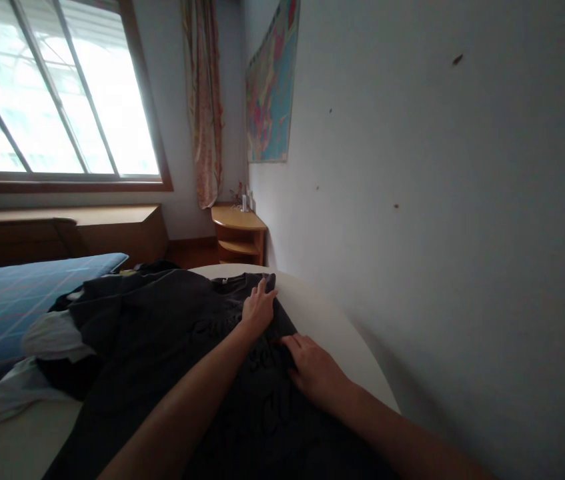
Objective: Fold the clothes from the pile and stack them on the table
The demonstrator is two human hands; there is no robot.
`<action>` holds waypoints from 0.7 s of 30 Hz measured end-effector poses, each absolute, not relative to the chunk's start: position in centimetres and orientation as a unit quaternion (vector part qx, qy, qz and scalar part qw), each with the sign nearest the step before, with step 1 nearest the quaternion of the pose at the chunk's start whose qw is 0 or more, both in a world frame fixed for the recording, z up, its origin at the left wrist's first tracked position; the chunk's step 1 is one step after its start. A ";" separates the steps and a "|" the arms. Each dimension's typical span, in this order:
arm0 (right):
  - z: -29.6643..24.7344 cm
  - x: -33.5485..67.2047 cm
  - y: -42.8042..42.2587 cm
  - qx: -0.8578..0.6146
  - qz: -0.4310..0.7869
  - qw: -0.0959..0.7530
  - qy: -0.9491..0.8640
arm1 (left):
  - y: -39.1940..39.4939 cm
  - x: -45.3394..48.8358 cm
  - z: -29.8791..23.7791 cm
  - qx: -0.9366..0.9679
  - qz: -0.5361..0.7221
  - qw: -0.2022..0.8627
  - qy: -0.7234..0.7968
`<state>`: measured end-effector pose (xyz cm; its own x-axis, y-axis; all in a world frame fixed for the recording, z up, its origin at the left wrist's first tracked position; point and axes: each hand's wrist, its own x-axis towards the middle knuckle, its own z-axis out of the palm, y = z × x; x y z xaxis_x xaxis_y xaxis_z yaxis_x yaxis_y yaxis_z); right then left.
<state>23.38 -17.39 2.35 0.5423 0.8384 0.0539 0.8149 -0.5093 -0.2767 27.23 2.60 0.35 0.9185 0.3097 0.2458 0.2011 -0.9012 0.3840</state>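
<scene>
A dark grey T-shirt [162,340] with raised black lettering on its front lies spread out over a white round-edged table. Its neckline points away from me. My left hand [259,309] rests on the shirt near the collar and far shoulder, its fingers apart. Closer to me, my right hand [316,368] lies at the shirt's right edge. Its fingers reach inward over the cloth, with the thumb apart from them. The lower part of the shirt is partly hidden under my forearms.
The white table [347,347] curves close along a bare wall [442,267]. On the left are crumpled light clothes [57,337] and a blue checked padded piece [22,300]. Farther back stand a small corner shelf [239,219] and a low wooden cabinet [117,223] below the window.
</scene>
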 end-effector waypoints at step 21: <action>5.5 16.5 -18.9 -0.827 0.248 0.158 -0.478 | 10.3 28.6 -2.4 0.867 0.195 0.384 0.251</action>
